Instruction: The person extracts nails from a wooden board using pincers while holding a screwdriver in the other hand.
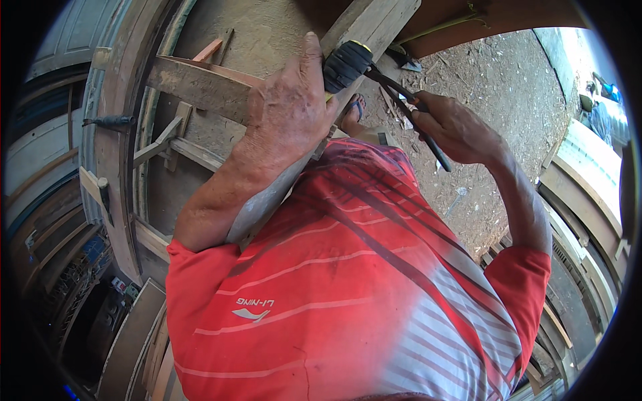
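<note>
A black, rubber-ribbed tape measure [348, 65] with yellow edges is gripped in my left hand [291, 107], over the thick wooden beam [374, 21]. One finger of that hand points up along the beam; its other fingers are mostly hidden. My right hand [458, 128] is closed around a dark-handled tool that looks like pincers [438, 152]. Its two handles spread apart, and its head end meets the side of the tape measure, where the jaws are hidden. The beam slopes from the top centre down beneath my left forearm.
Wooden crosspieces [200, 83] join the beam to a long upright frame [117, 154] on the left. A clamp handle [110, 121] sticks out there. Stacked boards [582, 194] stand at the right. Wood chips litter the dirt floor [495, 87]. My sandalled foot [354, 110] shows below the beam.
</note>
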Tool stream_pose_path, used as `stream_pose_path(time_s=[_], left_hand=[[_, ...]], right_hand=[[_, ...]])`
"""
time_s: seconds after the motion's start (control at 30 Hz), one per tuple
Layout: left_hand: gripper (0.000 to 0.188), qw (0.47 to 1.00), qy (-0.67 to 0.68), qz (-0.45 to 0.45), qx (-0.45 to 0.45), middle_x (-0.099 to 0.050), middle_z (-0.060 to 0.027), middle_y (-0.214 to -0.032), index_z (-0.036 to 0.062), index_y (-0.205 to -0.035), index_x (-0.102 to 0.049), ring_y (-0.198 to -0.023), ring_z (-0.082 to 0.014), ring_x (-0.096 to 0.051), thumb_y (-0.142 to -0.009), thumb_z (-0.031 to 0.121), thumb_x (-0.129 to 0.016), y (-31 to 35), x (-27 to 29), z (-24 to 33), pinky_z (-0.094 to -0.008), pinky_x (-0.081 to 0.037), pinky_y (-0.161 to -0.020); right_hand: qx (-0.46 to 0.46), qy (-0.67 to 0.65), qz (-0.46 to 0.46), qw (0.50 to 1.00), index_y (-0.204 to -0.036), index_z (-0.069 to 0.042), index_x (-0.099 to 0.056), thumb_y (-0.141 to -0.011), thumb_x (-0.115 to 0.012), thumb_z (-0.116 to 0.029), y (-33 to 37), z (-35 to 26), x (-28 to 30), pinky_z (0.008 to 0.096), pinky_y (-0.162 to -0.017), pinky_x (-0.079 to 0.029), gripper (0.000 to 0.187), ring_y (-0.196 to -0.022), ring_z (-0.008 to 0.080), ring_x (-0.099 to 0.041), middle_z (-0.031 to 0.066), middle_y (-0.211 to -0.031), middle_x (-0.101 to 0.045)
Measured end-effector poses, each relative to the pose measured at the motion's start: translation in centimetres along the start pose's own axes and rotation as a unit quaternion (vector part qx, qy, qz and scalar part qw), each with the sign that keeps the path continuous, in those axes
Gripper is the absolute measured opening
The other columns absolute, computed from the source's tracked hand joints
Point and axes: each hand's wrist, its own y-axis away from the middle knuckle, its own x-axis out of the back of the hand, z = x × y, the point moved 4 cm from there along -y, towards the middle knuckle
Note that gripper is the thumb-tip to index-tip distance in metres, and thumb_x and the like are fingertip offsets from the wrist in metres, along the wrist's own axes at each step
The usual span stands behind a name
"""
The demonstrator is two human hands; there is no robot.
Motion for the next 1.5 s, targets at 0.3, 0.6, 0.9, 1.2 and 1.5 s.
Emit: stream_pose_path(time_s=[0.3, 0.6, 0.9, 1.2, 1.5], left_hand=[[0.083, 0.998, -0.008, 0.042, -0.046, -0.065, -0.0241, -0.099, -0.0123, -0.145, -0.037, -0.082, -0.0381, -0.071, -0.081, 0.023, -0.075, -0.3, -0.3, 0.0, -0.0461, -0.058, -0.070], [0.073, 0.999, 0.022, 0.003, 0.032, -0.063, -0.0305, -0.125, -0.0050, -0.147, -0.040, -0.113, -0.0452, -0.064, -0.090, 0.028, -0.070, -1.0, -0.2, -2.5, -0.0500, -0.050, -0.098], [0.066, 0.992, 0.080, -0.049, 0.085, -0.062, -0.0313, -0.126, -0.0037, -0.141, -0.047, -0.122, -0.0480, -0.057, -0.095, 0.039, -0.068, -3.6, -2.2, -9.8, -0.0509, -0.046, -0.101], [0.051, 0.995, 0.071, -0.028, 0.063, -0.067, -0.0288, -0.113, -0.0013, -0.132, -0.054, -0.110, -0.0469, -0.062, -0.095, 0.031, -0.068, -2.1, -4.9, -11.6, -0.0515, -0.050, -0.092], [0.039, 0.935, 0.226, 0.143, 0.233, -0.071, -0.0081, -0.094, 0.0029, -0.115, -0.068, -0.087, -0.0173, -0.064, -0.092, 0.033, -0.077, 7.6, -0.9, -16.8, -0.0352, -0.051, -0.081]], right_hand=[[0.081, 0.022, 0.127, 0.988, -0.105, 0.003, -0.052, -0.105, -0.047, -0.023, 0.3, 1.4, -2.7, 0.0480, -0.064, -0.047, 0.027, -0.065, 0.0372, -0.061, 0.0207, -0.074, -0.059], [-0.112, -0.249, 0.115, 0.955, -0.110, 0.005, -0.054, -0.103, -0.046, -0.027, -0.4, 3.1, -4.2, 0.0504, -0.072, -0.049, 0.033, -0.081, 0.0483, -0.064, 0.0310, -0.082, -0.062], [-0.019, -0.154, 0.197, 0.968, -0.105, 0.006, -0.052, -0.101, -0.050, -0.022, -2.7, 4.1, -8.9, 0.0565, -0.073, -0.046, 0.029, -0.082, 0.0518, -0.062, 0.0341, -0.081, -0.061], [-0.011, -0.108, 0.197, 0.974, -0.111, 0.006, -0.051, -0.100, -0.049, -0.018, -3.7, 3.9, -8.7, 0.0567, -0.075, -0.047, 0.027, -0.086, 0.0532, -0.061, 0.0353, -0.086, -0.062], [-0.070, -0.212, 0.148, 0.964, -0.102, 0.002, -0.058, -0.102, -0.051, -0.025, -3.3, 3.1, -10.5, 0.0392, -0.062, -0.047, 0.028, -0.065, 0.0252, -0.060, 0.0145, -0.073, -0.060]])
